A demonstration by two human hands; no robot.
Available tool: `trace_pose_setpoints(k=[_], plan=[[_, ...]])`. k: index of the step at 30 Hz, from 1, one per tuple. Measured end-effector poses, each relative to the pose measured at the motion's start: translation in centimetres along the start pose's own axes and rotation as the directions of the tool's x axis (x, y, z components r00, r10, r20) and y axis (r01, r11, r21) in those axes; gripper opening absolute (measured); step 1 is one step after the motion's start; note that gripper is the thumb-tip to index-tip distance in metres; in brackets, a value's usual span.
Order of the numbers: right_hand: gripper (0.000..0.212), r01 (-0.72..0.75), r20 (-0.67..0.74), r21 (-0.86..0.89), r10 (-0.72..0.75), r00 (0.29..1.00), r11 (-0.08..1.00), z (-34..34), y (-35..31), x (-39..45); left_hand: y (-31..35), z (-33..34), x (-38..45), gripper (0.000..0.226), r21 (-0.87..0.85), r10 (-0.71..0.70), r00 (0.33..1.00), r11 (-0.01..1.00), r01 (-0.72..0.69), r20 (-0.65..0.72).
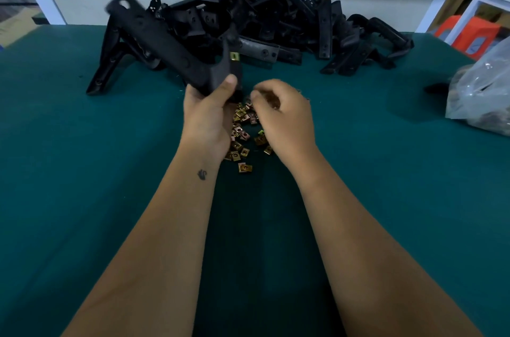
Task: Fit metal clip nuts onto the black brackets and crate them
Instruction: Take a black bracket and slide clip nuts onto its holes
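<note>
Bracket point(165, 41) w/ one clip nut point(234, 56) fitted, gripped by left hand point(208, 115); right hand point(281, 118) fingers pinched over loose clip nuts point(242, 129); bracket pile point(276, 21) at 12 o'clock undone, no crate visible.

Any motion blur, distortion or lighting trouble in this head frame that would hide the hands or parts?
Head view: dim overall; the far end of the held bracket smears with motion blur, as do the right hand fingertips; the left hand and clip nuts read fairly sharp; wide-angle bending curves the table edge; the black bracket pile loses detail in shadow.

A dark green cloth-covered surface point(82, 171) carries a heap of black plastic brackets point(276, 21); scattered brass-coloured metal clip nuts point(242, 140); a clear plastic bag point(480, 93).
</note>
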State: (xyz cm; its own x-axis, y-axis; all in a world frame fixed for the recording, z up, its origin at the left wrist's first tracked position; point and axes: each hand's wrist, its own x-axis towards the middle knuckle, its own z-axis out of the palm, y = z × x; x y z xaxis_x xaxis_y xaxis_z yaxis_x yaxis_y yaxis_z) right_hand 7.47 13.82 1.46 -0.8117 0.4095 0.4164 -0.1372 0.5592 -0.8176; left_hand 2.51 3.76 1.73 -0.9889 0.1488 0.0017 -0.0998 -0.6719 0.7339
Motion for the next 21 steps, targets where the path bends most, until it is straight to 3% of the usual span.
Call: trace_pose_setpoints(k=[4,7,9,12,16,21], plan=[[0.009,0.131,0.173,-0.281,-0.084,0.981,0.951,0.3,0.0,-0.2,1.3,-1.4,0.8,0.026,-0.078,0.012,0.993,0.997,-0.021,-0.114],[0.021,0.250,0.242,-0.538,-0.137,0.961,0.805,0.5,-0.2,-0.6,1.7,-1.8,1.0,0.031,-0.125,-0.014,0.987,0.992,-0.006,-0.158],[0.026,0.296,0.279,-0.608,-0.152,0.948,0.737,0.5,-0.3,-0.7,1.6,-1.8,1.0,0.032,-0.133,-0.024,0.987,0.991,0.003,-0.160],[0.023,0.309,0.327,-0.609,-0.123,0.937,0.731,0.3,-0.3,-0.7,1.4,-1.6,0.8,0.028,-0.113,-0.039,0.989,0.993,0.023,-0.143],[0.011,0.258,0.325,-0.528,-0.088,0.941,0.809,0.2,-0.1,-0.5,1.2,-1.4,0.7,0.031,-0.035,-0.056,0.989,0.998,0.051,-0.138],[0.004,0.020,0.174,-0.253,0.025,0.984,0.967,0.2,0.2,-0.2,0.8,-1.4,0.8,0.021,-0.016,-0.059,0.993,0.998,0.057,-0.104]])
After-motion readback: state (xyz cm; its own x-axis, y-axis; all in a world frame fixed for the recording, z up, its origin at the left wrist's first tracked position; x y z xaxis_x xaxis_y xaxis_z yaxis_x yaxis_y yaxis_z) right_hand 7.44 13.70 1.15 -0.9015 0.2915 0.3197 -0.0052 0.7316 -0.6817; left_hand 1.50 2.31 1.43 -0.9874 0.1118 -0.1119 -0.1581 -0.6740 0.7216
